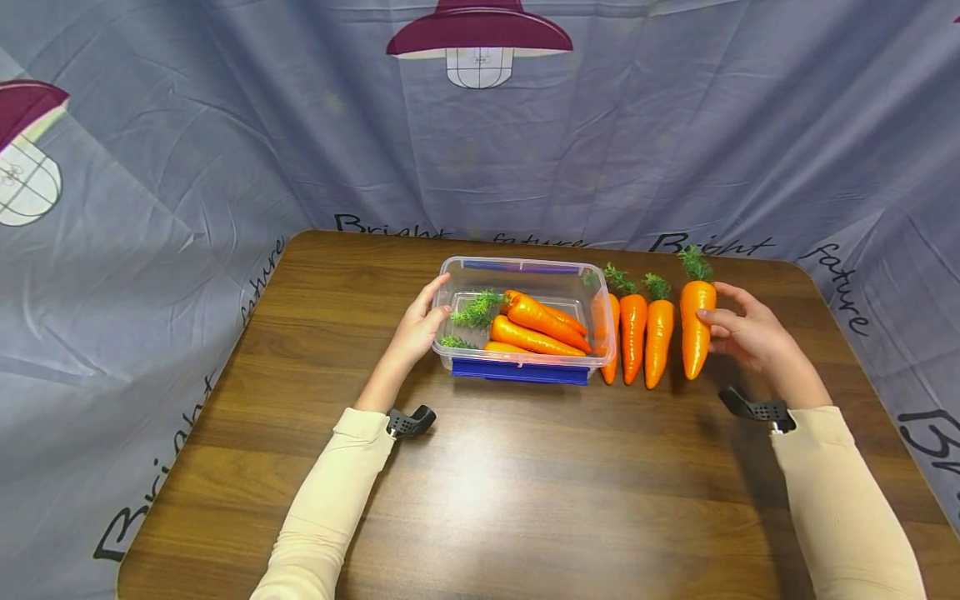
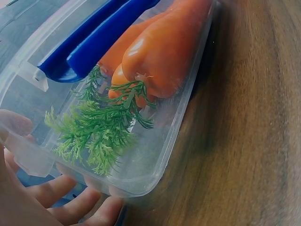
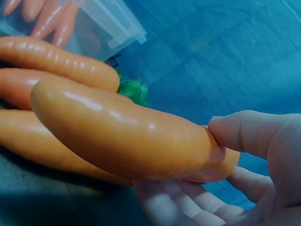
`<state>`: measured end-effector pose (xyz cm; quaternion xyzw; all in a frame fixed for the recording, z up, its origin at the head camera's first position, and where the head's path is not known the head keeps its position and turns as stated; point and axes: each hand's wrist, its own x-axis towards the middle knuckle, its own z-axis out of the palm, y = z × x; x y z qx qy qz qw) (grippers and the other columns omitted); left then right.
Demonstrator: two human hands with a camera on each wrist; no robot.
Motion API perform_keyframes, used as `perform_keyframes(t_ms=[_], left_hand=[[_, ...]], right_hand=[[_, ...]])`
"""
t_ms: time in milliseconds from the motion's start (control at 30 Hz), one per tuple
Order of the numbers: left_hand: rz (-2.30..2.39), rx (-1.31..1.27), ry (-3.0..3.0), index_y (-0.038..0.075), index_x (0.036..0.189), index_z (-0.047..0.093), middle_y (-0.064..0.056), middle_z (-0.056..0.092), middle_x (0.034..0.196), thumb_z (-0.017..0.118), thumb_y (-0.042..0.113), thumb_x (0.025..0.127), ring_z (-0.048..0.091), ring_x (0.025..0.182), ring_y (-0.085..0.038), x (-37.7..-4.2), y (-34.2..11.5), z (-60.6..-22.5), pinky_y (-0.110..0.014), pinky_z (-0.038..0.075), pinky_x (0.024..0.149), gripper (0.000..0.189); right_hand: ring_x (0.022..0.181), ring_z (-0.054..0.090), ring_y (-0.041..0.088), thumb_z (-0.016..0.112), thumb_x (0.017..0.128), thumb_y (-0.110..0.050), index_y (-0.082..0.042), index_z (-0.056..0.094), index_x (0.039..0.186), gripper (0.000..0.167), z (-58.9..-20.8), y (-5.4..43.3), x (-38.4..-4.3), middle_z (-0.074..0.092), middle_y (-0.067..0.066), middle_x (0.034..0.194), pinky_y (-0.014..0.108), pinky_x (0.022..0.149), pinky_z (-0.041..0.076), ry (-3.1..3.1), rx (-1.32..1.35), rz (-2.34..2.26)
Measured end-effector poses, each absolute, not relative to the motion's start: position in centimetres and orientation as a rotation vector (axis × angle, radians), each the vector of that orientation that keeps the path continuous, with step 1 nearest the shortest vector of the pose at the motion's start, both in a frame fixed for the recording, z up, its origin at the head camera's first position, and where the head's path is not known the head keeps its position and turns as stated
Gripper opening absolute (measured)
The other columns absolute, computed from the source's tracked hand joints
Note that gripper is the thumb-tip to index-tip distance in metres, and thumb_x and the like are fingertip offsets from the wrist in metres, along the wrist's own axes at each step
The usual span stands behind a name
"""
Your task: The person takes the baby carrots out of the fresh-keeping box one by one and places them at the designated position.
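Note:
A clear plastic container (image 1: 525, 265) with blue side clips stands on the table, several carrots (image 1: 528, 337) with green tops lying inside. My left hand (image 1: 417, 323) grips its left end, and in the left wrist view the fingers (image 2: 77, 207) curl against the outer wall. At the right, my right hand (image 1: 746, 329) pinches a carrot (image 1: 697, 321) between thumb and fingers, its leafy top pointing away from me. In the right wrist view, the held carrot (image 3: 127, 132) is close up, above other carrots.
Three carrots (image 1: 659, 342) lie side by side on the table, just right of the container, the nearest one partly behind its wall. The brown wooden table (image 1: 465, 492) ends at a grey-blue curtain (image 1: 480, 167) along the back and sides.

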<state>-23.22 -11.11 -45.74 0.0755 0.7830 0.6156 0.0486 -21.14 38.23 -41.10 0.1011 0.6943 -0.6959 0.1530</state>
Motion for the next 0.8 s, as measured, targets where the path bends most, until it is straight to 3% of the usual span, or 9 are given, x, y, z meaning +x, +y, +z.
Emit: perform_keyframes(t_ms=[267, 500, 800], left_hand=[[1.89, 0.241, 2.391, 0.015, 0.159, 0.036, -0.008, 0.027, 0.169, 0.048, 0.011, 0.1, 0.022, 0.158, -0.032, -23.2, -11.1, -45.8, -0.055, 0.022, 0.127, 0.06], [1.945, 0.259, 2.337, 0.01, 0.158, 0.034, -0.015, 0.028, 0.168, 0.047, 0.008, 0.099, 0.039, 0.147, -0.039, -23.3, -11.0, -45.9, -0.056, 0.041, 0.117, 0.061], [1.96, 0.26, 2.327, 0.01, 0.158, 0.035, -0.015, 0.029, 0.167, 0.047, 0.007, 0.098, 0.039, 0.147, -0.039, -23.3, -11.0, -45.9, -0.055, 0.041, 0.117, 0.061]], right_hand=[[0.072, 0.067, 0.005, 0.062, 0.099, -0.009, -0.023, 0.023, 0.151, 0.066, -42.6, 39.0, -20.9, 0.069, -0.013, 0.086, 0.026, 0.062, 0.06, 2.038, 0.309, -1.955], [0.074, 0.064, 0.006, 0.063, 0.099, -0.01, -0.022, 0.021, 0.152, 0.069, -43.6, 39.1, -21.0, 0.068, -0.016, 0.086, 0.026, 0.064, 0.06, 2.052, 0.338, -1.909], [0.071, 0.063, 0.004, 0.065, 0.099, -0.013, -0.019, 0.02, 0.153, 0.071, -44.1, 38.9, -21.0, 0.067, -0.017, 0.084, 0.025, 0.063, 0.061, 2.104, 0.35, -1.874]])
